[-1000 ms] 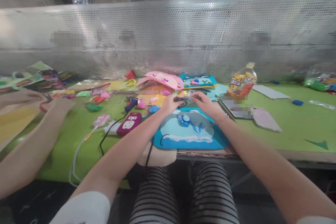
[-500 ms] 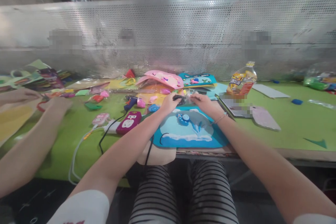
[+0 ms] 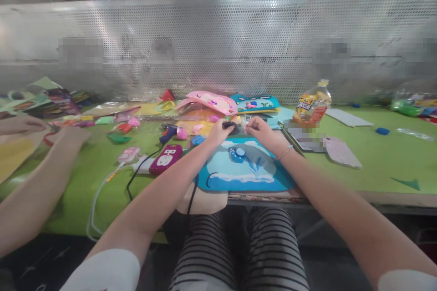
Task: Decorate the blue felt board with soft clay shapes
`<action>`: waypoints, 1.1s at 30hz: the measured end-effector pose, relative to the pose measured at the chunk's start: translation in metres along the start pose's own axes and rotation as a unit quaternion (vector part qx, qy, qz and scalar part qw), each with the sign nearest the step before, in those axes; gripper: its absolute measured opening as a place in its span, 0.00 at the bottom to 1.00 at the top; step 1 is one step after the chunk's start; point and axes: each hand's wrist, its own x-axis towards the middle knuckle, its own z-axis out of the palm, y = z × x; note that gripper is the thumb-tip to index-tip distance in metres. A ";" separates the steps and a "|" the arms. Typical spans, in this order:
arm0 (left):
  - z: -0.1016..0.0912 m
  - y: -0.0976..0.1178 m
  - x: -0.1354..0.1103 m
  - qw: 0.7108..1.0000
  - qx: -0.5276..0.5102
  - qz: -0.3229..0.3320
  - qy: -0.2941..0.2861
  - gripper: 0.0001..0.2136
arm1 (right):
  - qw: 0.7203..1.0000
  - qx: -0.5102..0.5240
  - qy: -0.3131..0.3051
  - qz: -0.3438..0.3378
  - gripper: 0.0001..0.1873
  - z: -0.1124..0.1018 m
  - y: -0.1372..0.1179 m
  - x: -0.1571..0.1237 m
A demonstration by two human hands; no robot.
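My left hand (image 3: 218,132) is closed on a small black lump (image 3: 231,127) that looks like soft clay. Crinkled clear plastic (image 3: 243,124) lies against the lump, and my right hand (image 3: 260,131) pinches its right side. Just in front of both hands is a blue foam sheet (image 3: 205,177) with a light-blue oval and white cloud shapes. A small blue figure with a round disc (image 3: 238,153) sits on that sheet. Beyond my hands are a pink decorated piece (image 3: 213,100) and a teal decorated piece (image 3: 257,103).
Left of my forearm lie a maroon case (image 3: 166,159), a white cable (image 3: 94,204) and a blue glue gun (image 3: 168,133). To the right stand a cut-open plastic bottle (image 3: 312,104) and a pale phone-shaped item (image 3: 342,153). Another person's hand (image 3: 73,136) works with red-handled scissors (image 3: 50,138) at far left.
My hands stay close together over the sheet's far edge. The fingers of my right hand have shifted slightly at the plastic, and more of the black lump shows.
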 end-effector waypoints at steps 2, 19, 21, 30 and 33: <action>0.000 0.000 -0.001 1.000 -0.021 -0.010 -0.011 0.14 | 1.000 -0.006 0.008 -0.007 0.08 -0.002 0.000 0.001; 0.000 0.004 -0.006 0.999 -0.042 -0.015 -0.029 0.13 | 0.999 -0.049 -0.007 -0.006 0.08 -0.002 -0.001 0.002; 0.001 0.004 -0.006 0.998 -0.046 -0.018 -0.028 0.13 | 0.999 -0.050 0.007 -0.001 0.08 -0.004 0.001 0.003; 0.003 0.009 -0.009 0.996 -0.073 -0.042 -0.034 0.13 | 0.999 -0.002 0.015 0.029 0.09 -0.011 0.003 0.003; 0.002 0.009 -0.009 0.995 -0.075 -0.051 -0.033 0.14 | 0.999 0.014 -0.011 0.041 0.15 -0.011 0.004 0.002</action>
